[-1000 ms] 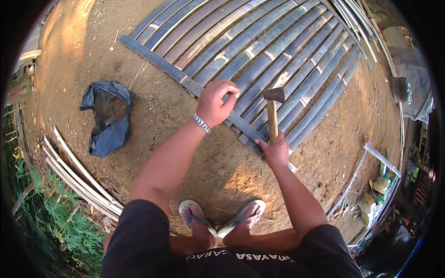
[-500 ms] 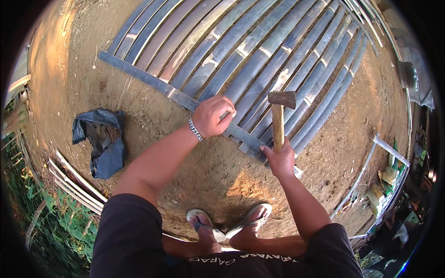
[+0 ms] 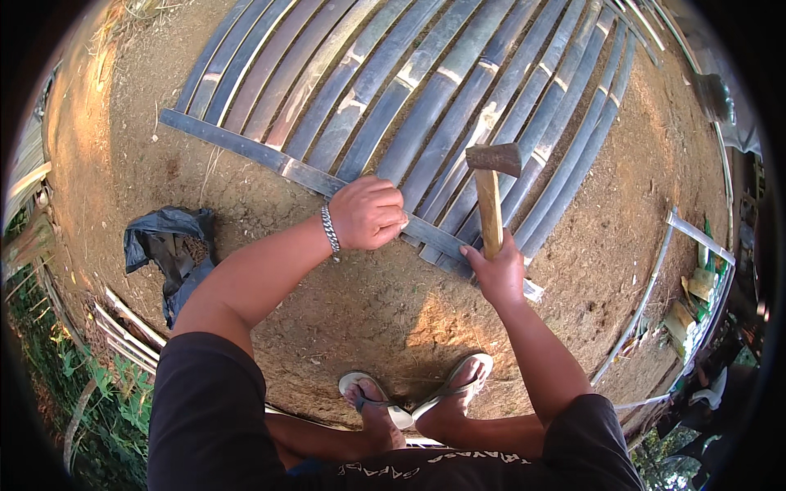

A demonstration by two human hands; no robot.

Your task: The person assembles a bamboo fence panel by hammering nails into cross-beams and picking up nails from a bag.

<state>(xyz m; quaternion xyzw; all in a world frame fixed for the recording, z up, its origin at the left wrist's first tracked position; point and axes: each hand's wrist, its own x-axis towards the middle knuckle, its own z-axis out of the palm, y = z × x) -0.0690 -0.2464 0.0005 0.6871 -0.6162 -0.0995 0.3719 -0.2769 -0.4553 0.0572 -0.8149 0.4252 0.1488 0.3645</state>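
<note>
My right hand [image 3: 499,274] is wrapped round the wooden handle of a hatchet [image 3: 490,204], whose dark metal head points up and away from me. My left hand [image 3: 366,214], with a chain bracelet on its wrist, is closed over the near cross strip [image 3: 233,143] of a slatted bamboo panel [image 3: 446,74]. Whatever its fingers pinch, if anything, is hidden. Long split bamboo slats run side by side from this strip toward the far edge. The hatchet head is above the slats, apart from them.
An open black plastic bag [image 3: 168,241] with dark contents lies on the bare soil to the left. Pale poles [image 3: 123,335] and green plants [image 3: 123,409] stand at lower left. On the right is a low frame [image 3: 696,237] with cut bamboo pieces. My sandalled feet [image 3: 372,397] are below.
My left hand has turned, its fingers now curled more downward, and sits a little farther left. The right hand keeps its hold on the hatchet. The whole view has shifted slightly.
</note>
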